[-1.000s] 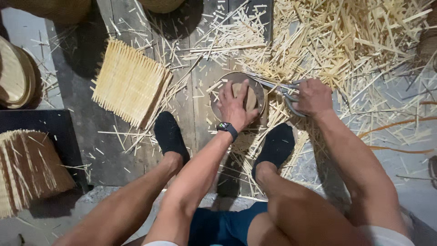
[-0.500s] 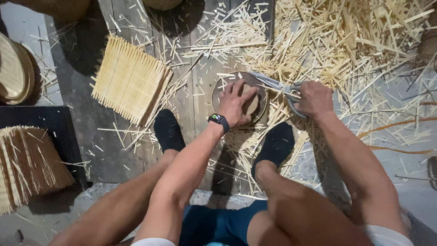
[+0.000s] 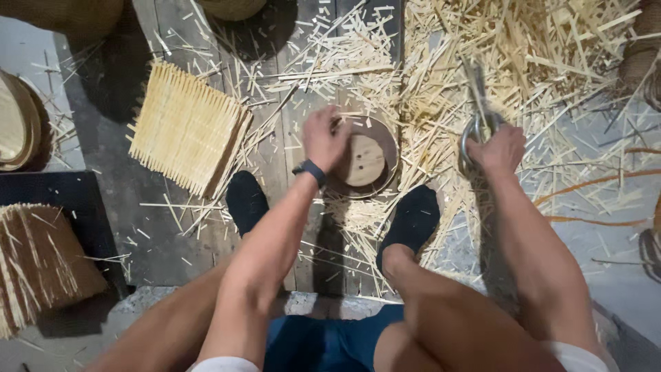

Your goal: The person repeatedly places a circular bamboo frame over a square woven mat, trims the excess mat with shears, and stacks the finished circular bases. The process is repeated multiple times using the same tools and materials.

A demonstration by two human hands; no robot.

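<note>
- Here, no package, label or sign shows anywhere; the goods are bare bamboo or wood pieces on a dark plank floor (image 3: 172, 227).
- The left hand (image 3: 325, 138) is blurred, its fingers spread and curled over the 9 o'clock rim of a round wooden disc (image 3: 363, 160), which lies on the floor between the person's two black-socked feet and just ahead of them. Whether the fingers actually pinch the rim cannot be told.
- The right hand (image 3: 497, 148) is closed around the looped handles of a pair of metal shears (image 3: 478, 117), whose blades point toward 12 o'clock over the litter. It sits at 3 o'clock from the disc, well apart from the left hand.
- Counted: one disc, one pair of shears, one black wristband (image 3: 311, 170) on the left wrist.
- One square mat of pale slats (image 3: 186, 127) lies at 10 o'clock from the disc, and one thicker bundle of slats (image 3: 38, 265) rests on a black board at 8 o'clock.
- One stack of round woven trays (image 3: 19, 124) shows at the 9 o'clock edge.
- A deep scatter of pale splints (image 3: 551, 62), too many to count, covers the floor from 12 to 3 o'clock and crowds the disc's far rim.
- The person's bare knees and forearms fill the 6 o'clock foreground, hiding the floor there.
</note>
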